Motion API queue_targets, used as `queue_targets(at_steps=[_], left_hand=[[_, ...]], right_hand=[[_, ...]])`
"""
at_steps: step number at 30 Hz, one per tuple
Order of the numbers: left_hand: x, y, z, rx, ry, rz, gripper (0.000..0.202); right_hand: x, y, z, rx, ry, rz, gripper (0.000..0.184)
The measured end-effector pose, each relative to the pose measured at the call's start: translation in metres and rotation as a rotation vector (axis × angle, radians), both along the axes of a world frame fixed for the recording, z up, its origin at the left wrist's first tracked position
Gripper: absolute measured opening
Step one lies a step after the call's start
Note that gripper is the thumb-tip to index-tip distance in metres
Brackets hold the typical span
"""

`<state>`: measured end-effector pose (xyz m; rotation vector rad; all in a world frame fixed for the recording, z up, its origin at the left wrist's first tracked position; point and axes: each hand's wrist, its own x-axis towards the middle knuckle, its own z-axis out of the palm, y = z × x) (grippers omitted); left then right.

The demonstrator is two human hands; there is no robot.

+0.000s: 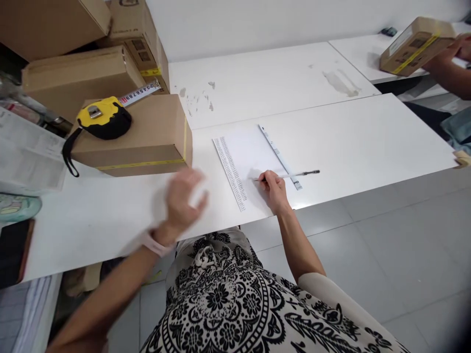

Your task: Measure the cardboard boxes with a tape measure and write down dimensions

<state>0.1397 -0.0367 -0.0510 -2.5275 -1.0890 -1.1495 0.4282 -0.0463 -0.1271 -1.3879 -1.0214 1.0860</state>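
My right hand [273, 189] is closed around a slim pen [294, 175], its tip resting close to the paper. Under that hand lies a white sheet [245, 149] with columns of small printed text along its left side. A pale blue strip [277, 153] with print runs along the sheet's right edge. Motion blurs my left hand [184, 198], which is held over the table with thumb and fingers apart and nothing in it. Just beyond it sits a cardboard box [147, 132] with yellow tape. On that box rests a yellow and black tape measure [105, 117], its blade partly out.
More cardboard boxes [84, 73] are stacked at the back left. A dark phone-like object [14, 252] lies at the left edge of the white table [349, 142]. At the far right, another person's hand [461, 46] holds a taped box [415, 46].
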Motion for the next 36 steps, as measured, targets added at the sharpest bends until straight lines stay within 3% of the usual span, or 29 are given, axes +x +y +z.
queue_targets(at_steps=[2, 4, 6, 8, 13, 19, 36], left_hand=[[0.044, -0.048, -0.039, -0.026, 0.044, -0.122, 0.034], [0.071, -0.077, -0.072, -0.135, 0.144, -0.200, 0.039], [0.080, -0.087, -0.092, -0.170, 0.245, -0.207, 0.038], [0.078, -0.087, -0.101, -0.161, 0.282, -0.203, 0.034], [0.071, -0.083, -0.101, -0.160, 0.271, -0.193, 0.035], [0.073, -0.085, -0.104, -0.104, 0.291, -0.170, 0.032], [0.074, -0.083, -0.102, -0.040, 0.246, -0.159, 0.029]], right_hand=[[-0.005, -0.010, -0.002, 0.000, -0.036, 0.033, 0.041], [-0.010, -0.022, -0.004, 0.010, -0.044, 0.095, 0.035], [-0.015, -0.033, -0.006, 0.024, -0.030, 0.155, 0.035], [-0.018, -0.042, -0.009, 0.031, -0.023, 0.179, 0.035], [-0.026, -0.052, -0.010, 0.006, -0.092, 0.148, 0.031], [-0.032, -0.054, -0.006, 0.089, -0.276, 0.179, 0.031], [-0.026, -0.055, -0.013, 0.195, -0.474, 0.259, 0.024]])
